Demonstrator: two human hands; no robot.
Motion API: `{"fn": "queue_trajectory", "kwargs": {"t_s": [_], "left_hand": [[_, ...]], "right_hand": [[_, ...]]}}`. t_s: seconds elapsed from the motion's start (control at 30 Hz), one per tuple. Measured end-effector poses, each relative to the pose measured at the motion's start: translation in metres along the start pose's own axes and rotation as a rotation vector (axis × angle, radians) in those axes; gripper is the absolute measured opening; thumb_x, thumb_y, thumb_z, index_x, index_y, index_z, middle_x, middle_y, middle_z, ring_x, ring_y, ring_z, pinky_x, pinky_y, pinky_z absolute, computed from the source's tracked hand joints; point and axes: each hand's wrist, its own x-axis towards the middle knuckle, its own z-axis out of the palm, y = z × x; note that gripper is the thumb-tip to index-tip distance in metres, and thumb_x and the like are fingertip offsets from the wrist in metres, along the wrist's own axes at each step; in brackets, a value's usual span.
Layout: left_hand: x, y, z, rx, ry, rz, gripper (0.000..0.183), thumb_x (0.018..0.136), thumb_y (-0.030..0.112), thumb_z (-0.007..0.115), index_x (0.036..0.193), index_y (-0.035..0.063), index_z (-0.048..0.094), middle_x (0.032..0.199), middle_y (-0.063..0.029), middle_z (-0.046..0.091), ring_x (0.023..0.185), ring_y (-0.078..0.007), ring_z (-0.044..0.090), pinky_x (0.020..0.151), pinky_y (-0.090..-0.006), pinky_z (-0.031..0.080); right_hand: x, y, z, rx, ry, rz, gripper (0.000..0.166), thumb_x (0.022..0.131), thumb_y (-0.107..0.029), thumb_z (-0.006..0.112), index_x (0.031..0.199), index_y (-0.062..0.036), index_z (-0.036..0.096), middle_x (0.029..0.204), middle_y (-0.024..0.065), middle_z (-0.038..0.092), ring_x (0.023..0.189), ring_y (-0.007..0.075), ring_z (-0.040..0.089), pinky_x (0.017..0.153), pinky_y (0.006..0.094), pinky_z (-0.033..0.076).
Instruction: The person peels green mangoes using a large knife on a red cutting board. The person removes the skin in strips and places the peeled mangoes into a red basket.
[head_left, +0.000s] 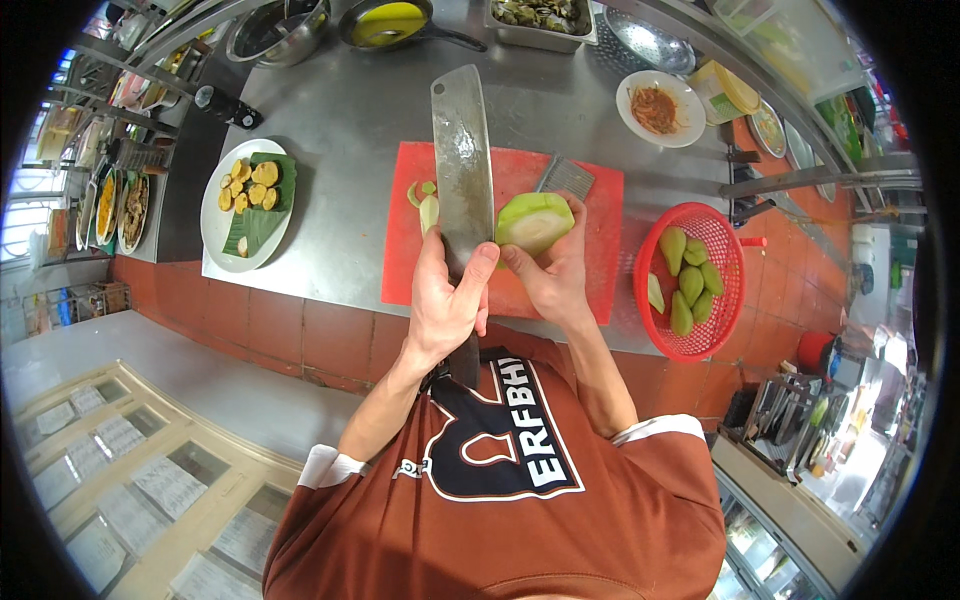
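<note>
My left hand (444, 307) grips a large cleaver (463, 150) near the base of its blade. The blade points away from me, and the handle runs back towards my shirt. In my right hand (559, 281) is a peeled green chayote (536, 225), its pale cut face turned up, close to the blade's right edge. Both hands are above a red cutting board (405, 262). Pale green peelings (427, 208) lie on the board left of the blade. A crinkle-cut metal blade (566, 176) rests at the board's far right, partly behind the chayote.
Right of the board, a red plastic basket (739, 281) holds several green chayotes (691, 285). A white oval plate (217, 217) with banana leaf and yellow fried rounds stands left. Along the back are a frying pan (386, 26), a metal tray (544, 41), a colander (649, 41) and a white bowl (697, 124).
</note>
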Motion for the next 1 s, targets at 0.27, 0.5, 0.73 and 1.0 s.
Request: {"fn": "queue_trajectory", "kwargs": {"t_s": [0.27, 0.5, 0.73, 1.0], "left_hand": [[0.001, 0.002, -0.005, 0.031, -0.017, 0.001, 0.045, 0.102, 0.028, 0.064, 0.125, -0.0045, 0.042, 0.073, -0.0048, 0.057, 0.039, -0.0088, 0.049, 0.034, -0.0244, 0.039], [0.008, 0.008, -0.006, 0.106, 0.046, 0.058, 0.039, 0.101, 0.025, 0.065, 0.121, -0.0033, 0.047, 0.069, -0.0046, 0.056, 0.038, -0.0095, 0.048, 0.034, -0.0255, 0.040], [0.011, 0.009, -0.008, 0.143, 0.033, 0.034, 0.040, 0.102, 0.027, 0.063, 0.122, -0.0038, 0.048, 0.060, -0.0026, 0.053, 0.036, -0.0091, 0.046, 0.033, -0.0262, 0.039], [0.015, 0.008, -0.014, 0.179, 0.018, -0.029, 0.035, 0.098, 0.026, 0.068, 0.108, -0.0033, 0.050, 0.066, -0.0049, 0.058, 0.038, -0.0109, 0.051, 0.033, -0.0266, 0.040]], "right_hand": [[-0.001, 0.003, 0.005, -0.101, -0.047, -0.005, 0.066, 0.089, 0.005, 0.072, 0.137, -0.0032, 0.028, 0.124, 0.0106, 0.054, 0.116, 0.0179, 0.059, 0.097, 0.0329, 0.051], [-0.004, 0.000, 0.012, -0.216, -0.087, 0.037, 0.052, 0.090, 0.005, 0.068, 0.135, 0.0009, 0.043, 0.124, 0.0143, 0.062, 0.118, 0.0217, 0.061, 0.100, 0.0352, 0.050], [-0.003, -0.009, 0.007, -0.298, -0.116, 0.050, 0.051, 0.091, 0.002, 0.066, 0.137, 0.0037, 0.044, 0.125, 0.0177, 0.063, 0.119, 0.0238, 0.062, 0.100, 0.0363, 0.049], [-0.003, -0.005, 0.007, -0.405, -0.141, 0.074, 0.052, 0.091, 0.000, 0.066, 0.138, 0.0027, 0.045, 0.123, 0.0200, 0.065, 0.118, 0.0294, 0.065, 0.099, 0.0375, 0.050]]}}
